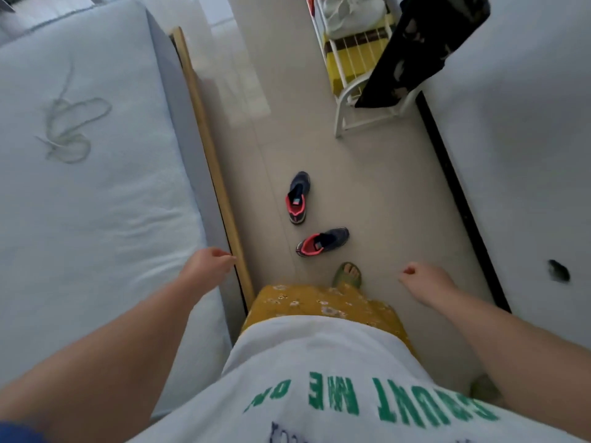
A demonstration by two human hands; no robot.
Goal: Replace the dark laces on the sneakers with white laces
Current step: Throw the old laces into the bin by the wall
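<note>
Two dark sneakers (315,219) are seen apart on the floor (367,193), white laces (68,129) lie tangled on the bed (96,203) far left, and both the left hand (208,265) and right hand (422,276) are loosely curled, nothing held.

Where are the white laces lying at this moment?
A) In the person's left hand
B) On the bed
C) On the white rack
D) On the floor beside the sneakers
B: the white laces lie in a loose tangle on the bed, well apart from both hands and the sneakers on the floor.
</note>
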